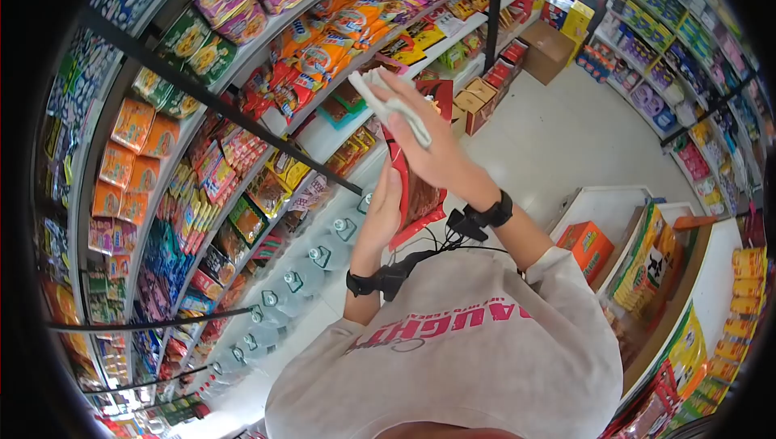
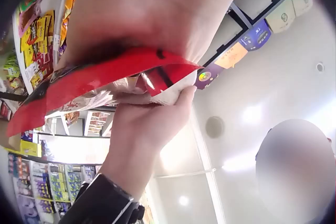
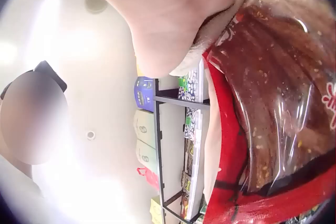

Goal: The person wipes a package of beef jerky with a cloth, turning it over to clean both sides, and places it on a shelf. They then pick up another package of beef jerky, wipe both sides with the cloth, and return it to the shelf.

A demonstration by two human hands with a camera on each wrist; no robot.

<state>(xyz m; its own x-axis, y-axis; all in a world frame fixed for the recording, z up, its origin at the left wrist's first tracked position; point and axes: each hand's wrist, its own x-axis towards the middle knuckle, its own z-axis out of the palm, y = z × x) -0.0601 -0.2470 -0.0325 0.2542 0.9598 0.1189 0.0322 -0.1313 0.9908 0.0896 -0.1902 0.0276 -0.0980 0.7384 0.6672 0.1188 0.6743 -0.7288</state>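
left hand [image 1: 385, 206] has fingers closed on red packet [image 1: 423, 190], right hand [image 1: 440, 146], fingers fairly straight, pinches white cloth [image 1: 368, 90] at packet's upper part.

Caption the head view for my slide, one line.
Beside stocked shelves, the left hand supports a red packet while the right hand holds a white cloth against it.

Shelves [image 1: 327, 139] with orange bags [image 1: 322, 57]; clear jugs [image 1: 344, 230] in row; cardboard box [image 1: 545, 51] beside yellow box [image 1: 577, 20]; orange box [image 1: 585, 250] right.
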